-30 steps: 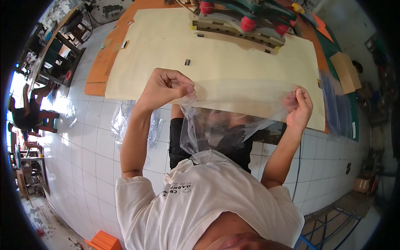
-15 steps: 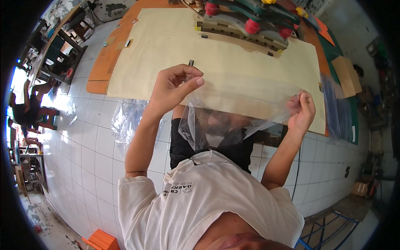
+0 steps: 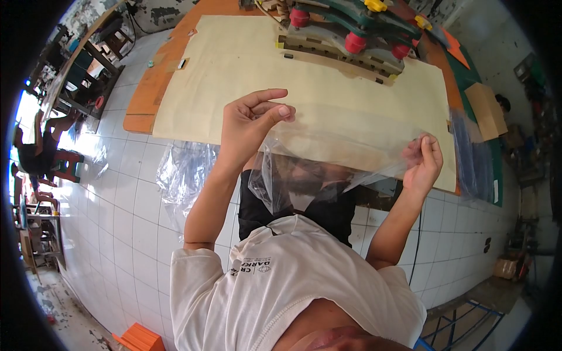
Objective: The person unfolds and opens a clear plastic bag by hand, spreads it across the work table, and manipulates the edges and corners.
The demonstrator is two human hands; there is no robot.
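A clear plastic sheet [image 3: 345,131] stretches between my two hands over the near edge of the cream-covered table [image 3: 228,58]. My left hand [image 3: 254,126] pinches its left part between the thumb and bent fingers, with the index finger held out straight. At the right, my right hand [image 3: 422,161] grips the other end between thumb and fingertips. Loose folds of the plastic hang down in front of my black shorts [image 3: 252,205].
A green machine [image 3: 351,29] with red knobs and a slotted metal bar [image 3: 339,55] stands at the back. Clear plastic [image 3: 178,175] hangs left of the table; more [image 3: 473,155] lies at the right beside a cardboard piece [image 3: 486,111]. Another person [image 3: 38,143] is far left.
My left hand has moved to the right along the sheet, and its index finger has straightened. My right hand has shifted slightly down. The view has also shifted slightly.
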